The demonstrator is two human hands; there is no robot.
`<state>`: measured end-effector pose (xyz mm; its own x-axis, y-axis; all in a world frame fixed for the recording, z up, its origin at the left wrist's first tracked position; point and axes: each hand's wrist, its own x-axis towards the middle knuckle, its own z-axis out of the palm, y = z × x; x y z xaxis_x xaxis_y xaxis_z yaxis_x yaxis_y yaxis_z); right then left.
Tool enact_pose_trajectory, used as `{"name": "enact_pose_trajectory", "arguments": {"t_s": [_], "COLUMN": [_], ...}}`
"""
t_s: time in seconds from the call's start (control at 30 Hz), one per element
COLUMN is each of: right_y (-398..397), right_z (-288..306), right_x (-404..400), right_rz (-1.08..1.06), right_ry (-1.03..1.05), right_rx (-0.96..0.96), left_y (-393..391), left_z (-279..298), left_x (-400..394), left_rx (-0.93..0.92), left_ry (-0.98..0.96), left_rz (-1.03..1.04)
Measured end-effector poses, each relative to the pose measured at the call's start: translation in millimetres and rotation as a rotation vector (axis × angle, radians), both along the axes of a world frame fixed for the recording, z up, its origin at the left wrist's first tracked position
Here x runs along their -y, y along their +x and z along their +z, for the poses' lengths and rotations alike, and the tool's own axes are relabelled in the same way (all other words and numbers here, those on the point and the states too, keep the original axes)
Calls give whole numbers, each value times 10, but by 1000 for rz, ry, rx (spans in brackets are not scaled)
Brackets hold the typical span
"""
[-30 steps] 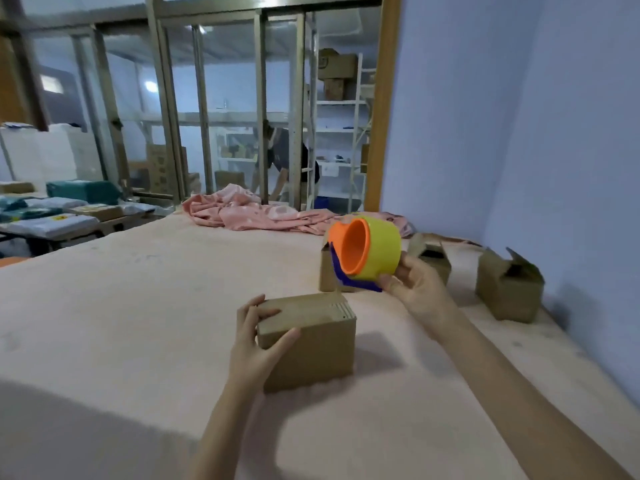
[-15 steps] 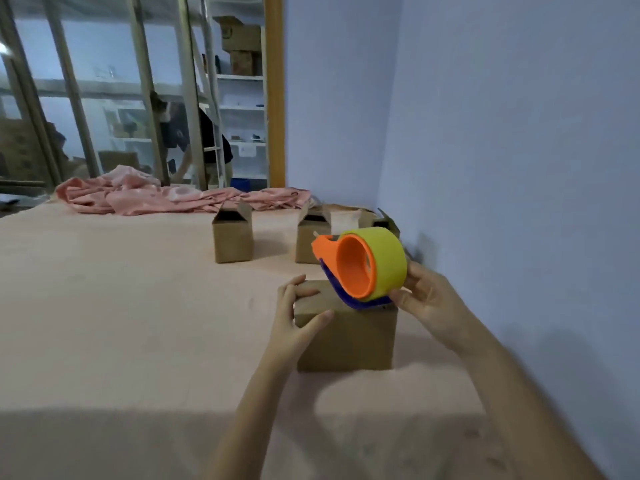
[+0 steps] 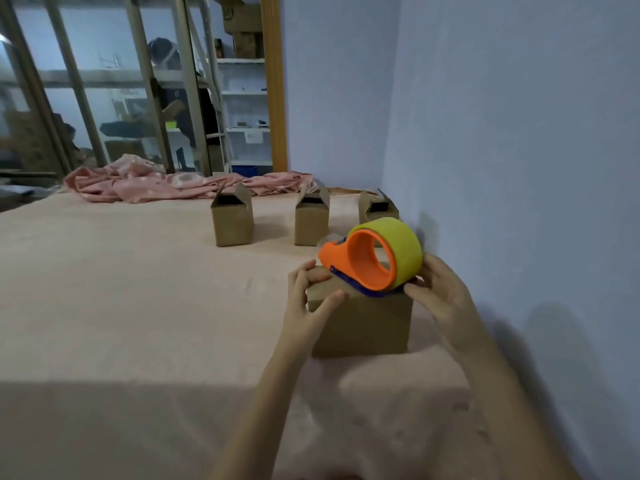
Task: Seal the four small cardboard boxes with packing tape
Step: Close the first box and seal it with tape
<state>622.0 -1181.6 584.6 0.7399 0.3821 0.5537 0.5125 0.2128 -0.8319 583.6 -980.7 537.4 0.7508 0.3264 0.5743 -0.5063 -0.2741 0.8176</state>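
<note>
Right hand (image 3: 441, 299) is gripping the orange tape dispenser (image 3: 372, 259) atop the nearest cardboard box (image 3: 363, 323); left hand (image 3: 308, 299) is clasping the box's left end. First seal seemingly starting; the next move needs a steady pull along the seam.

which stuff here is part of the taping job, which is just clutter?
Job:
- near box, held by left hand
- tape dispenser, held by right hand, resting on that box
- three open boxes behind

Clutter:
- pink cloth
- shelves behind the glass
</note>
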Motion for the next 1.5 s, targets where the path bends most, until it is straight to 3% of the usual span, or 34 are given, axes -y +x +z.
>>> {"name": "enact_pose_trajectory", "arguments": {"t_s": [0.17, 0.27, 0.57, 0.83, 1.0, 1.17, 1.33, 1.5], "right_y": [-86, -103, -96, -27, 10, 68, 77, 95], "right_z": [-109, -76, -19, 104, 101, 327, 531, 500], "right_x": [-268, -363, -365, -552, -587, -524, -481, -627], "right_rz": [-378, -500, -757, -514, -585, -667, -324, -259], "right_ry": [-45, -9, -428, -192, -151, 79, 219, 226], "right_rx": [-71, -88, -153, -359, -312, -317, -587, -614], "left_y": [-25, -78, -144, -170, -182, -191, -165, -178], "left_z": [36, 63, 102, 81, 48, 72, 117, 110], "left_x": [8, -10, -241, -355, -362, -394, -424, -421], "left_rx": [28, 58, 15, -70, -51, -95, -107, -102], "left_ry": [28, 38, 12, -19, -15, -29, -6, 27], "left_rz": [-6, -33, -46, -92, -108, -130, -140, -122]}}
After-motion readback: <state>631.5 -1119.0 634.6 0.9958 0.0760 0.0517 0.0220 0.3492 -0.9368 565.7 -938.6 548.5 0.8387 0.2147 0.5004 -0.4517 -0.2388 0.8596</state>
